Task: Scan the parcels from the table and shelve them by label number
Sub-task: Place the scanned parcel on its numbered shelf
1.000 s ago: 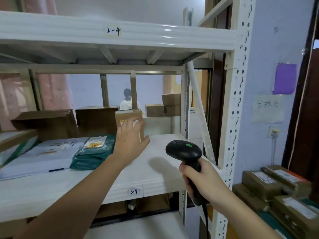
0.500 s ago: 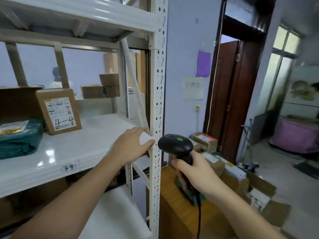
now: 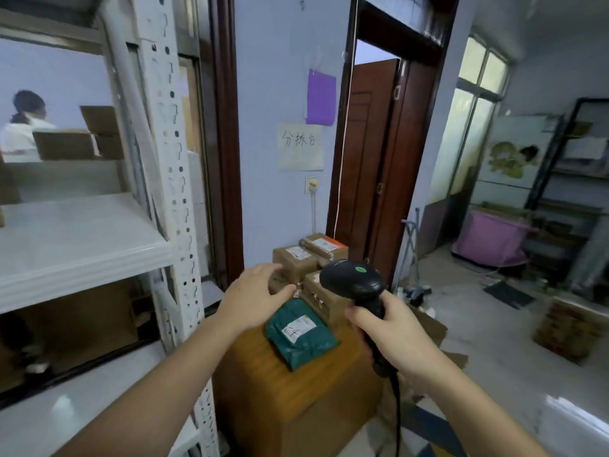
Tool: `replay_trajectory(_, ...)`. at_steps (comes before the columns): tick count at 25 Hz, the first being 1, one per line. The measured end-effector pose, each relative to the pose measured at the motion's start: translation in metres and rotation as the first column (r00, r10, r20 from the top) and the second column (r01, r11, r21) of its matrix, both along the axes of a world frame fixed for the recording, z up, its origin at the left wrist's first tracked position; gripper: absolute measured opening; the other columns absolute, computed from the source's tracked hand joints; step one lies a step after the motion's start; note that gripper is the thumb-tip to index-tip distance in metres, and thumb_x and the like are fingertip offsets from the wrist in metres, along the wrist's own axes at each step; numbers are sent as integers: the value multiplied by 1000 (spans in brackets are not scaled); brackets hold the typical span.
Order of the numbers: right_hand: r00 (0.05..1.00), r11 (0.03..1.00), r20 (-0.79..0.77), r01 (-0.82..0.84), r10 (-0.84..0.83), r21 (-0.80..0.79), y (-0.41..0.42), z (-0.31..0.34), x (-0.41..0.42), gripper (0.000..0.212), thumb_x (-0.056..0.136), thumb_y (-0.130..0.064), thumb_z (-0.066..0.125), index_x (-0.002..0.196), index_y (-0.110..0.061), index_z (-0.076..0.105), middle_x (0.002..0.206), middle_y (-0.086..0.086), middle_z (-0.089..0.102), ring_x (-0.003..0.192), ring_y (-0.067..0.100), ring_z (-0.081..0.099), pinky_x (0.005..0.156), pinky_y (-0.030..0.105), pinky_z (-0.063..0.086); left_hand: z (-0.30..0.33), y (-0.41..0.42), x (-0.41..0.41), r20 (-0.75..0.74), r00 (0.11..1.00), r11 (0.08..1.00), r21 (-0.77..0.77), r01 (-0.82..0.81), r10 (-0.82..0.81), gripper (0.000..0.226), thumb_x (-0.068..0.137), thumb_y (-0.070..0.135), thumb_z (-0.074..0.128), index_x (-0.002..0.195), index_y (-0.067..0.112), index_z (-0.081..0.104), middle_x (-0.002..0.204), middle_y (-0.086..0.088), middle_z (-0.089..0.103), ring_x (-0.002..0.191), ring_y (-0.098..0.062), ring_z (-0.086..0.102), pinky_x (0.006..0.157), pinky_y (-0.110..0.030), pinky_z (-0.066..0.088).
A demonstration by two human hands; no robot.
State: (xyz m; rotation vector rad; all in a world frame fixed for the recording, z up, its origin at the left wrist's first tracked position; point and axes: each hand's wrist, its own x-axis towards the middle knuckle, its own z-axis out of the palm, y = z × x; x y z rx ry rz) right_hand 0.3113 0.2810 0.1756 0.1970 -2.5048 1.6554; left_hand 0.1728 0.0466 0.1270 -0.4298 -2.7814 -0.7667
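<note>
A wooden table [image 3: 290, 384] stands beside the white shelf rack [image 3: 171, 179]. On it lies a green bag parcel [image 3: 301, 331] with a white label, and behind it are several brown cardboard parcels [image 3: 296, 258]. My left hand [image 3: 253, 296] hovers open above the table, just left of the green parcel, holding nothing. My right hand [image 3: 392, 331] grips the handle of a black barcode scanner [image 3: 354, 282], whose head sits over the brown parcels.
The rack's white shelf board [image 3: 75, 235] is at the left, with a person and boxes seen through it. An open brown door [image 3: 372, 166] is behind the table. Boxes [image 3: 566, 328] and a pink tub [image 3: 491, 239] stand on the floor at the right.
My view has swung right, from the shelf to the table. My left hand left the shelf and now hovers over the parcels. The scanner stays in my right hand.
</note>
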Motion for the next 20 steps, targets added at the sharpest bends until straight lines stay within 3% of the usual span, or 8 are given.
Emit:
replay_trajectory(5, 996, 995, 40, 74, -76, 65, 41, -26, -37, 20, 91, -30, 65, 93, -10, 61, 62, 7, 59, 57, 22, 57, 63, 46, 51, -47, 40, -40, 135, 991, 998, -62, 1, 7, 70, 96, 69, 52, 156, 33, 43, 159, 5, 48, 143, -19, 44, 113, -41, 44)
replay_trajectory(10, 991, 986, 50, 117, -124, 116, 62, -48, -103, 14, 91, -30, 67, 95, -17, 64, 80, 19, 67, 74, 27, 67, 77, 51, 55, -96, 64, -123, 243, 970, 997, -77, -4, 22, 71, 95, 68, 53, 156, 32, 43, 159, 4, 47, 142, -20, 47, 114, -43, 45)
replay_trajectory(13, 991, 993, 86, 98, -103, 68, 69, -61, -150, 10, 92, -28, 67, 95, -19, 65, 80, 20, 67, 71, 28, 65, 72, 45, 54, -127, 74, -175, 318, 947, 999, -30, -36, 44, 69, 95, 64, 59, 154, 31, 45, 154, 5, 51, 137, -18, 51, 110, -42, 48)
replay_trajectory(15, 990, 995, 108, 85, -91, 54, 72, -70, -186, 2, 91, -26, 67, 91, -28, 66, 79, 8, 67, 76, 19, 66, 74, 37, 52, -155, 79, -206, 398, 915, 996, 13, -86, 73, 70, 94, 64, 62, 153, 31, 46, 151, 6, 54, 134, -18, 54, 108, -42, 51)
replay_trajectory(17, 990, 998, 129, 46, -51, 42, 75, -80, -222, 17, 92, -23, 67, 80, -35, 64, 70, -5, 64, 68, 10, 62, 67, 27, 50, -188, 80, -233, 481, 869, 988, 32, -152, 118, 74, 93, 66, 62, 154, 28, 45, 153, 3, 52, 136, -21, 53, 109, -41, 49)
replay_trajectory(20, 969, 1000, 246, -15, 10, 18, 82, -100, -267, 29, 95, -20, 63, 70, -33, 58, 56, 8, 58, 48, 21, 55, 54, 34, 48, -238, 80, -260, 609, 777, 958, 93, -271, 160, 76, 95, 56, 68, 154, 16, 43, 156, -6, 50, 140, -25, 51, 111, -36, 45)
